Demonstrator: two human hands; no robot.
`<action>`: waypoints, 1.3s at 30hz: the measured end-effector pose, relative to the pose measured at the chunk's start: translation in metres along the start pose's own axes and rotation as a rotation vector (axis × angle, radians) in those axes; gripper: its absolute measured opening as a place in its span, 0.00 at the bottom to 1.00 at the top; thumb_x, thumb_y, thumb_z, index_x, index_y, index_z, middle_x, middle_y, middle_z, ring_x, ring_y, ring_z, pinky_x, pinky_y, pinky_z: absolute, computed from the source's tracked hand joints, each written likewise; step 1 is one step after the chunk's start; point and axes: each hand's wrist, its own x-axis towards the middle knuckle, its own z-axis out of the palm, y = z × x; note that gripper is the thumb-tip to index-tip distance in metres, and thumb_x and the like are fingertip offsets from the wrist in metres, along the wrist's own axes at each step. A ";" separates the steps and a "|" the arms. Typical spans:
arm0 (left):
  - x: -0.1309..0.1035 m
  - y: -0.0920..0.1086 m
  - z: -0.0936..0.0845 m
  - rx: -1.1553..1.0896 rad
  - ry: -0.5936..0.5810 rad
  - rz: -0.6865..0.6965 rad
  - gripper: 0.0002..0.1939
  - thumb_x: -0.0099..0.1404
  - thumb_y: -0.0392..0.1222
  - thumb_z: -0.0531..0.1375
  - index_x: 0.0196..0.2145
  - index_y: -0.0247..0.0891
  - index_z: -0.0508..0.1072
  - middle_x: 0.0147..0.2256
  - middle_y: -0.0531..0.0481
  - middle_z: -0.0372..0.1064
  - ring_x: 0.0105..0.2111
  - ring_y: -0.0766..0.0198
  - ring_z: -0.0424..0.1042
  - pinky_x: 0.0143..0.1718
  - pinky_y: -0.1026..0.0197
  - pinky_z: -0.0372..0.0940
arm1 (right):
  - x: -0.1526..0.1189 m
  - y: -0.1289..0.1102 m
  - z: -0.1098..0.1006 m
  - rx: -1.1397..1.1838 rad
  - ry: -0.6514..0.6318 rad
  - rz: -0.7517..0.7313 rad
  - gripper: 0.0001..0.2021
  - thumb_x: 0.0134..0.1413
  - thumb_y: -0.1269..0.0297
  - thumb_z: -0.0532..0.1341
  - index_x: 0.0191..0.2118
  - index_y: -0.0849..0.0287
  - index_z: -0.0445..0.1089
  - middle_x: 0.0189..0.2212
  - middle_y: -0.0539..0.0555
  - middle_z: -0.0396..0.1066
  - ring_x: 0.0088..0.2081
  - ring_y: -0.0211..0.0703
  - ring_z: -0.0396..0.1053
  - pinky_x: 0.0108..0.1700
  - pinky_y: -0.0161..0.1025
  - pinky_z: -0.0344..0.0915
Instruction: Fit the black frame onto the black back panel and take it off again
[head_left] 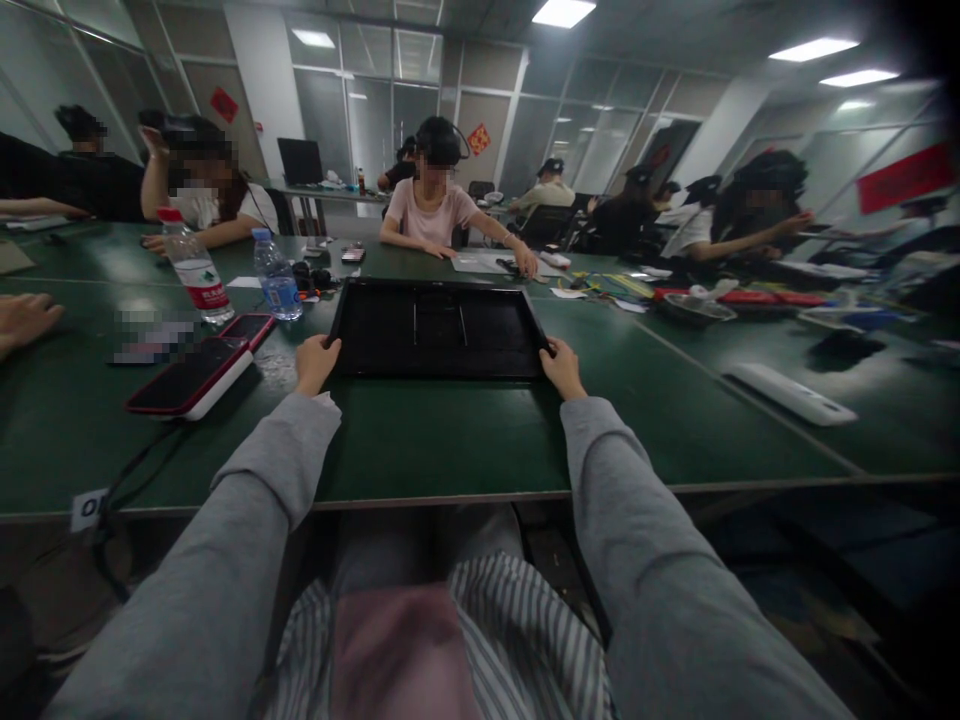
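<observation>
A black rectangular tray (375, 335) with a raised rim is on the green table in front of me, with a thin U-shaped outline near its middle. My left hand (316, 362) grips its left edge, thumb on top and fingers curled around the side. At the opposite edge, my right hand (562, 367) holds the near right corner in the same way. The fingers beneath the tray are hidden.
Left of the tray are a red-capped bottle (201, 275), a blue-capped bottle (277, 280) and a red-edged phone (191, 375) on a white block. A white bar (791, 393) lies right on the green table (450, 440). Across sits a person (431, 210) reaching over papers.
</observation>
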 end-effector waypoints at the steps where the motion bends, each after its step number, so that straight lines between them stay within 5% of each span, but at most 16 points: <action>1: -0.002 0.000 -0.001 0.024 0.012 0.010 0.22 0.74 0.50 0.58 0.56 0.35 0.81 0.57 0.33 0.79 0.59 0.40 0.76 0.60 0.47 0.66 | 0.000 -0.001 0.001 -0.006 -0.007 0.030 0.25 0.60 0.67 0.59 0.61 0.65 0.74 0.52 0.68 0.81 0.56 0.60 0.79 0.65 0.59 0.70; 8: -0.006 0.004 0.000 0.077 0.017 -0.017 0.25 0.76 0.53 0.58 0.62 0.35 0.77 0.58 0.29 0.77 0.62 0.36 0.73 0.63 0.41 0.65 | 0.000 -0.005 0.004 0.006 -0.025 0.121 0.24 0.62 0.68 0.57 0.62 0.64 0.72 0.56 0.68 0.78 0.60 0.59 0.75 0.68 0.57 0.66; 14: -0.007 0.004 0.003 0.117 0.053 -0.004 0.25 0.77 0.54 0.57 0.61 0.34 0.78 0.55 0.29 0.78 0.59 0.37 0.75 0.61 0.41 0.67 | 0.000 -0.003 0.007 -0.017 0.046 0.027 0.23 0.63 0.60 0.57 0.60 0.62 0.72 0.51 0.69 0.76 0.56 0.62 0.71 0.65 0.64 0.65; 20: -0.019 0.020 0.003 0.076 0.247 0.242 0.31 0.78 0.53 0.53 0.69 0.32 0.70 0.68 0.26 0.66 0.69 0.34 0.61 0.68 0.34 0.57 | -0.008 -0.017 0.005 -0.236 0.211 0.000 0.32 0.69 0.53 0.54 0.72 0.63 0.60 0.66 0.75 0.60 0.68 0.69 0.56 0.66 0.71 0.58; 27: -0.027 0.023 0.018 0.124 0.071 0.509 0.32 0.78 0.57 0.54 0.69 0.34 0.70 0.71 0.29 0.61 0.73 0.33 0.54 0.73 0.30 0.47 | -0.020 -0.037 0.012 -0.319 0.053 -0.169 0.35 0.71 0.50 0.53 0.77 0.59 0.53 0.73 0.73 0.52 0.73 0.71 0.50 0.70 0.72 0.53; 33: -0.005 0.010 0.027 -0.026 0.074 0.470 0.34 0.70 0.54 0.64 0.66 0.29 0.71 0.71 0.24 0.57 0.75 0.31 0.51 0.75 0.33 0.46 | -0.016 -0.032 0.014 -0.239 -0.018 -0.115 0.37 0.70 0.50 0.55 0.76 0.67 0.54 0.71 0.77 0.56 0.72 0.71 0.56 0.70 0.68 0.58; 36: 0.012 0.001 0.027 -0.192 0.162 0.252 0.34 0.69 0.47 0.64 0.67 0.26 0.69 0.69 0.22 0.61 0.73 0.35 0.58 0.74 0.37 0.52 | -0.011 -0.025 0.012 -0.147 -0.004 -0.022 0.36 0.70 0.52 0.54 0.75 0.71 0.57 0.68 0.79 0.61 0.70 0.70 0.62 0.69 0.66 0.61; 39: 0.024 -0.009 0.024 -0.296 0.094 0.056 0.28 0.69 0.43 0.63 0.63 0.27 0.73 0.63 0.26 0.71 0.66 0.38 0.70 0.70 0.39 0.61 | -0.004 -0.017 0.011 -0.055 0.006 0.038 0.34 0.68 0.55 0.55 0.73 0.70 0.61 0.66 0.76 0.66 0.70 0.67 0.64 0.72 0.65 0.59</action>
